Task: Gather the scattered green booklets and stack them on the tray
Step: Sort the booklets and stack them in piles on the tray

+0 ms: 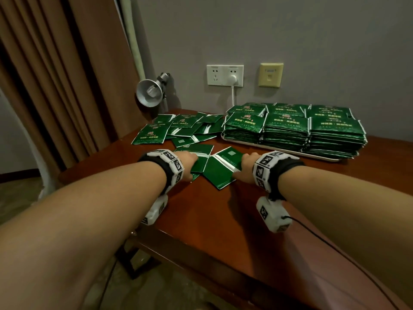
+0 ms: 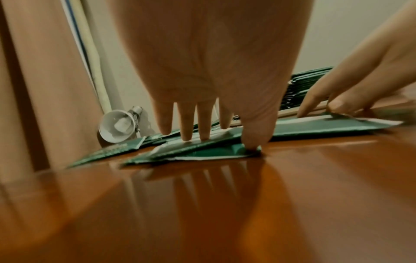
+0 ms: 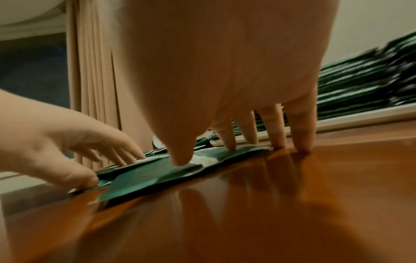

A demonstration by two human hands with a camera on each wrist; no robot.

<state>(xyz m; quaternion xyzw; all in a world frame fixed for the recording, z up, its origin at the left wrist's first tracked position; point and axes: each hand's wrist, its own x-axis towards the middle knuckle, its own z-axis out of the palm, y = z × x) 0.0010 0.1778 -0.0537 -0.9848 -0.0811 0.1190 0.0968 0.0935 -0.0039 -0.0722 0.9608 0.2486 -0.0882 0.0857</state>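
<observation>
On table: both grips spread, fingertips pressing loose green booklets.

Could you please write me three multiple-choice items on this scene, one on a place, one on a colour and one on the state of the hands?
1. Where does the tray sit?
A. on the floor
B. on the table below the wall sockets
C. on a chair

2. What colour are the booklets?
A. green
B. red
C. yellow

3. What are the left hand and right hand doing?
A. hanging idle
B. lifting the tray
C. pressing straight fingers on loose booklets

Key:
1 B, the head view shows it there.
2 A, every cover is green.
3 C, both wrist views show fingertips on the covers.
</observation>
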